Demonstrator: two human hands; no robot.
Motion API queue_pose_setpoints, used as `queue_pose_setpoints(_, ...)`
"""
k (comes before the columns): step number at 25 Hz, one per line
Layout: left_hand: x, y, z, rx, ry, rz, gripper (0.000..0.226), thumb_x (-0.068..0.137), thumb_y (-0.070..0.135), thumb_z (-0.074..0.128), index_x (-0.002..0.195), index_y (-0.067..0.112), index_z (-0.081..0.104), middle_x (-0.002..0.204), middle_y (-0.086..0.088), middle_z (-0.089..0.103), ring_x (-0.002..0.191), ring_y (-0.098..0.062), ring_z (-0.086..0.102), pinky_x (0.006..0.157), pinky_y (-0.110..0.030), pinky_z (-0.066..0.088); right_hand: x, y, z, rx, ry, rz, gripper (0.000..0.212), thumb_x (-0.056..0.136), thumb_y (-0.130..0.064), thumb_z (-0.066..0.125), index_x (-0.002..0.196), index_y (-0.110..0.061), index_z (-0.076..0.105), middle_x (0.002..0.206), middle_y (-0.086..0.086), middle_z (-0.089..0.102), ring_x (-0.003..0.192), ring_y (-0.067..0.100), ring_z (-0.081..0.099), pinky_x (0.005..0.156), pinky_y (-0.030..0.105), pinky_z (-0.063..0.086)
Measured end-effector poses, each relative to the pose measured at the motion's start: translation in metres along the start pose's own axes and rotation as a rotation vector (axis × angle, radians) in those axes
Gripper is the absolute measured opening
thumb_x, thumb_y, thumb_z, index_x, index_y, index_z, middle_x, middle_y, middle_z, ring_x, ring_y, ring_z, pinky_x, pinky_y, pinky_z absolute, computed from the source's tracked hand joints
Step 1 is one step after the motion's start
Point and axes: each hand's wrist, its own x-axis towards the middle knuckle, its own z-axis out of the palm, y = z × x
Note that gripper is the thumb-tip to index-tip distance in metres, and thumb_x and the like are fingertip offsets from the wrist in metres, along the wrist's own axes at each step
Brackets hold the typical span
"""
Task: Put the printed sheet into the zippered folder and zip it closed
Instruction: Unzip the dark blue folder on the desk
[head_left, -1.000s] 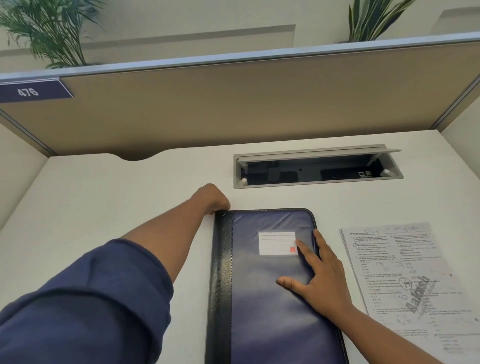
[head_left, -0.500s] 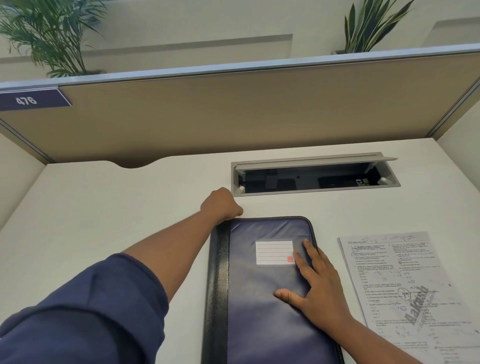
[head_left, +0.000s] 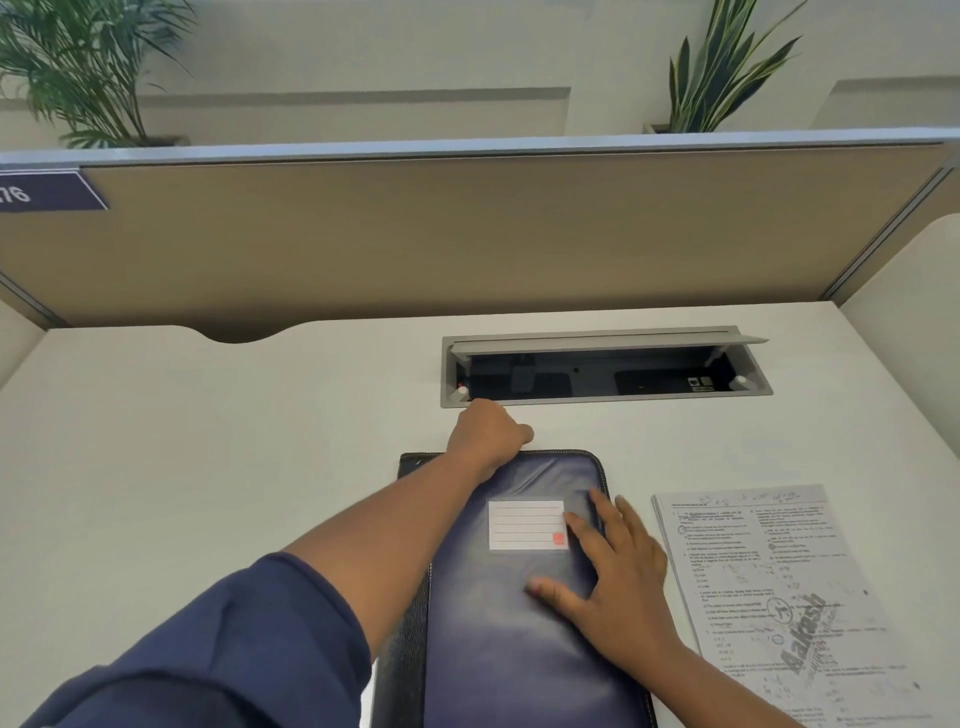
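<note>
A dark blue zippered folder (head_left: 498, 623) with a black spine and a white label lies flat on the white desk in front of me. My left hand (head_left: 485, 434) is curled at the folder's far edge, apparently pinching the zipper pull, which its fingers hide. My right hand (head_left: 613, 566) lies flat on the cover, fingers spread, pressing near the right edge. The printed sheet (head_left: 779, 582) lies on the desk just right of the folder.
An open cable tray (head_left: 602, 369) is sunk into the desk just beyond my left hand. A tan partition (head_left: 467, 234) closes off the back. Two potted plants stand behind it. Bare desk stretches to the left.
My left hand has slid rightward along the folder's far edge, from the left corner toward the middle. My right hand has stayed pressed on the cover.
</note>
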Motion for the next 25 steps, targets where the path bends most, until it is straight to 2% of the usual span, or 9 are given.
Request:
queue_pose_setpoints(3,0.001,-0.001,-0.005,-0.065,-0.043,-0.036,0.030,0.070,0.011,0.067,0.057,0.013,0.040,0.052,-0.001,0.044,0.050,-0.019,0.038,0.050,-0.028,0.029,0.047,-0.013,-0.021,0.046,0.098,0.039,0.061,0.086,-0.067,0.051,0.134,-0.030,0.062,0.159,-0.003,0.043,0.146,0.024,0.034,0.110,0.052,0.032)
queue_pose_setpoints(6,0.001,0.000,-0.007,-0.086,-0.072,-0.046,0.029,0.070,0.013,0.067,0.056,0.013,0.041,0.053,-0.002,0.045,0.052,-0.019,0.039,0.050,-0.029,0.030,0.099,-0.028,-0.034,-0.021,0.049,0.001,0.039,0.092,-0.049,0.057,0.121,-0.027,0.071,0.134,-0.005,0.065,0.127,0.024,0.054,0.097,0.046,0.038)
queue_pose_setpoints(10,0.004,0.000,-0.007,-0.155,-0.101,-0.097,0.031,0.073,0.010,0.070,0.055,0.012,0.044,0.057,-0.004,0.043,0.056,-0.019,0.042,0.053,-0.031,0.035,0.134,-0.049,-0.031,0.043,-0.106,0.140,0.033,0.088,-0.062,0.057,0.087,-0.036,0.077,0.091,-0.014,0.074,0.093,0.016,0.063,0.082,0.040,0.033)
queue_pose_setpoints(12,0.006,-0.002,-0.008,-0.157,-0.128,-0.111,0.022,0.074,0.009,0.074,0.060,0.006,0.058,0.064,-0.008,0.055,0.060,-0.018,0.051,0.054,-0.029,0.042,0.140,-0.055,-0.026,0.135,-0.169,0.228,0.030,0.085,-0.063,0.064,0.077,-0.036,0.073,0.080,-0.015,0.071,0.085,0.014,0.064,0.082,0.042,0.038)
queue_pose_setpoints(14,0.006,-0.003,-0.012,-0.177,-0.166,-0.108,0.014,0.075,0.008,0.076,0.082,-0.004,0.072,0.080,-0.012,0.067,0.071,-0.018,0.059,0.061,-0.029,0.048,0.143,-0.056,-0.024,0.237,-0.181,0.297,0.030,0.084,-0.058,0.071,0.073,-0.029,0.073,0.077,-0.010,0.072,0.084,0.017,0.065,0.086,0.047,0.042)
queue_pose_setpoints(16,0.006,-0.005,-0.015,-0.203,-0.187,-0.093,0.022,0.079,0.008,0.073,0.095,-0.006,0.073,0.085,-0.010,0.067,0.076,-0.018,0.058,0.065,-0.028,0.047,0.147,-0.056,-0.025,0.352,-0.191,0.357,0.025,0.084,-0.047,0.074,0.074,-0.025,0.076,0.079,-0.007,0.074,0.088,0.021,0.067,0.090,0.052,0.044)
queue_pose_setpoints(18,0.002,-0.009,-0.019,-0.206,-0.171,-0.030,0.011,0.087,0.009,0.064,0.090,0.002,0.072,0.084,-0.004,0.067,0.076,-0.015,0.058,0.066,-0.026,0.045,0.148,-0.058,-0.026,0.379,-0.174,0.400,0.019,0.082,-0.039,0.069,0.074,-0.023,0.076,0.080,-0.008,0.074,0.090,0.022,0.066,0.090,0.052,0.042)
queue_pose_setpoints(21,-0.002,-0.020,-0.024,-0.049,-0.181,0.099,0.017,0.092,0.011,0.052,0.091,0.006,0.068,0.093,-0.004,0.071,0.083,-0.018,0.061,0.078,-0.035,0.050,0.148,-0.063,-0.025,0.342,-0.128,0.447,0.020,0.078,-0.036,0.061,0.072,-0.019,0.070,0.078,-0.005,0.072,0.085,0.022,0.064,0.088,0.051,0.041)
queue_pose_setpoints(25,-0.005,-0.031,-0.030,0.110,-0.324,0.241,0.011,0.089,0.020,0.072,0.089,0.010,0.074,0.081,0.009,0.070,0.079,-0.010,0.063,0.081,-0.034,0.054,0.155,-0.066,-0.026,0.182,-0.192,0.439,0.020,0.082,-0.036,0.054,0.081,-0.019,0.065,0.084,-0.001,0.068,0.081,0.019,0.058,0.078,0.045,0.036)
